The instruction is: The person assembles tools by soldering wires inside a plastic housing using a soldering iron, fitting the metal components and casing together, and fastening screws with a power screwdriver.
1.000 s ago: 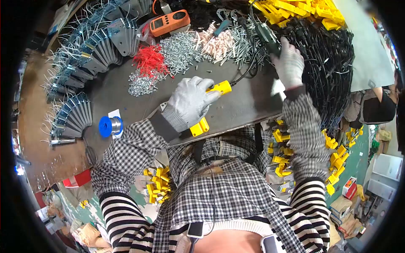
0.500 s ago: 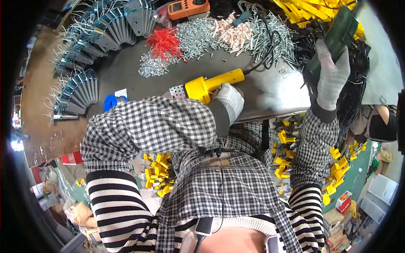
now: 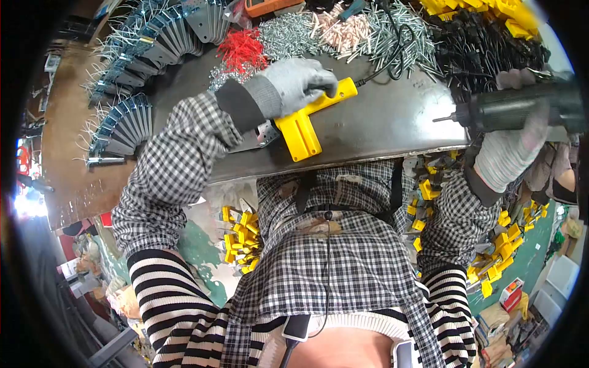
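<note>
Fanning out at the left, flat grey metal plates (image 3: 130,129) line the dark metal tabletop (image 3: 386,116); farther right sits a heap of thin red strands (image 3: 240,49). Next, the grey-gloved left hand (image 3: 297,86) curls over the handle (image 3: 348,91) of a T-shaped yellow plastic housing (image 3: 299,135), near the front edge — from here I can't tell whether it grips. Rightmost, the pale-gloved right hand (image 3: 509,156) clasps a dark cylindrical power screwdriver (image 3: 506,109), bit (image 3: 444,119) pointing left.

Assembly workshop: heaped fasteners (image 3: 285,37), power screwdriver (image 3: 503,110).
</note>
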Available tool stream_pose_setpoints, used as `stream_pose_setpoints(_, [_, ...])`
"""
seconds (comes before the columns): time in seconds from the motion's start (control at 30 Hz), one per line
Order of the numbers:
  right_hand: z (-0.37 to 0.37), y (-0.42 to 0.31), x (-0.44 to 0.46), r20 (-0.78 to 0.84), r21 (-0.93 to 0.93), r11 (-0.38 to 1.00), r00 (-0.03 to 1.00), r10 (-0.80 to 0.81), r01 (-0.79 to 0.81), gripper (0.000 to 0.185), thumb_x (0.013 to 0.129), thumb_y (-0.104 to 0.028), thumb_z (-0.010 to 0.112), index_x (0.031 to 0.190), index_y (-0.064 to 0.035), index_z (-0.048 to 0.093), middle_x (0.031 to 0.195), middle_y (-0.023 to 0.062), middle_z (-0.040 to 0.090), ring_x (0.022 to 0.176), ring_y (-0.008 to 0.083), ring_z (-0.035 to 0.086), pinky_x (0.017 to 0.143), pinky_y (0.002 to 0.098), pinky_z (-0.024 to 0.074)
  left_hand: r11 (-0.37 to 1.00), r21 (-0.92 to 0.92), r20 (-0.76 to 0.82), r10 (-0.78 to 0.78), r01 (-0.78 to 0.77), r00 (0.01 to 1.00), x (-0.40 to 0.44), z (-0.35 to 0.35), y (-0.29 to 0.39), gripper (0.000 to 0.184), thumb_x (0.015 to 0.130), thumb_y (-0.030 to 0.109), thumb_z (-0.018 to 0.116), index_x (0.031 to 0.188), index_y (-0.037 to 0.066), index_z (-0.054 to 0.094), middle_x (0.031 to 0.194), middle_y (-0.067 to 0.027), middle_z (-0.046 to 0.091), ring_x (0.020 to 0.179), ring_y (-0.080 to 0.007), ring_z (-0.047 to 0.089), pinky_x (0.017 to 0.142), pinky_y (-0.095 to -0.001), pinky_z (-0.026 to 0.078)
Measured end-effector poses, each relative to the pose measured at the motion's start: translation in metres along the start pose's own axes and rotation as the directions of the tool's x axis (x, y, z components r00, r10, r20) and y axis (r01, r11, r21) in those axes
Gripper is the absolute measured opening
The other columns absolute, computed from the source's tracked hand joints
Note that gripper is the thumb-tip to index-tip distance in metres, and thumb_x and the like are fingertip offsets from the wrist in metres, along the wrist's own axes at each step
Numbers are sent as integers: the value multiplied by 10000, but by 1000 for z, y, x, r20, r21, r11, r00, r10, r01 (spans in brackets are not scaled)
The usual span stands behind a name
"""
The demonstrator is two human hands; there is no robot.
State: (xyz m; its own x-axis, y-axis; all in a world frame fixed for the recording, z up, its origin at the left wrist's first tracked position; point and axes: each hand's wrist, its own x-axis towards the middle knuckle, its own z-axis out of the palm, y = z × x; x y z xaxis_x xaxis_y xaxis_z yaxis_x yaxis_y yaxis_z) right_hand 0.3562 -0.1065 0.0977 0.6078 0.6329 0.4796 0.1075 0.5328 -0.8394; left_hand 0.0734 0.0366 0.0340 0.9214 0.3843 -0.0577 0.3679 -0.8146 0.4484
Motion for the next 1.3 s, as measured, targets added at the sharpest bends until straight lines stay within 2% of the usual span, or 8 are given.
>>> stream_pose_setpoints(0.23, [14,5,-13,293,238,944,944,153,-227,667,884,-319,629,1359,85,393,825,45,558,668,149,472,631,328,427,870,-483,-51,-141,99,989,3,-11,5,174,833,50,649,1007,37,644,932,-104,658,817,-246,649,766,-325,523])
stream_pose_setpoints(0.63, [33,5,-24,258,167,943,936,240,-288,695,892,-324,630,1372,95,352,756,-9,402,641,96,368,605,271,326,994,-2,-11,105,-105,994,2,-6,5,177,775,55,656,948,90,654,851,-92,629,815,-272,642,697,-360,519])
stream_pose_setpoints(0.77, [38,17,-23,356,185,958,924,142,-219,659,890,-322,640,1350,79,393,758,-3,416,633,111,394,588,286,341,937,315,331,-257,151,908,17,-13,39,122,754,130,676,874,131,655,796,-77,634,775,-270,652,677,-374,532])
stream_pose_setpoints(0.97, [86,57,-28,198,158,978,966,-166,136,151,889,-102,609,902,49,597,627,80,567,537,143,526,504,272,404,874,485,286,-170,10,943,9,0,41,141,730,158,700,865,139,665,786,-60,639,761,-237,658,671,-375,540])
stream_pose_setpoints(1.03, [110,49,-30,310,278,959,939,-146,57,135,877,-69,612,788,33,613,616,88,583,541,164,555,494,273,419,959,283,25,-19,11,1000,-3,8,33,167,733,194,711,886,138,676,829,-61,648,785,-246,661,683,-366,542])
stream_pose_setpoints(1.1, [112,59,-30,354,20,958,894,-275,287,82,865,-51,630,866,30,617,696,83,614,569,161,572,506,275,450,958,236,168,-206,163,964,-6,6,44,225,743,245,712,947,152,692,886,-68,653,820,-263,656,719,-365,539])
stream_pose_setpoints(1.2, [112,71,-34,436,33,980,880,-189,194,249,833,-43,682,1048,16,572,842,50,614,624,135,587,543,279,484,887,-19,-225,-453,461,863,-10,43,38,322,737,271,721,1037,160,692,934,-73,648,841,-292,635,764,-384,522])
stream_pose_setpoints(1.3, [106,73,-36,503,-14,995,861,-76,96,301,842,-49,665,1104,22,537,784,51,598,612,142,580,548,282,475,950,28,-365,-279,310,888,-18,58,29,315,736,284,722,1016,145,690,973,-94,643,860,-318,629,777,-404,515])
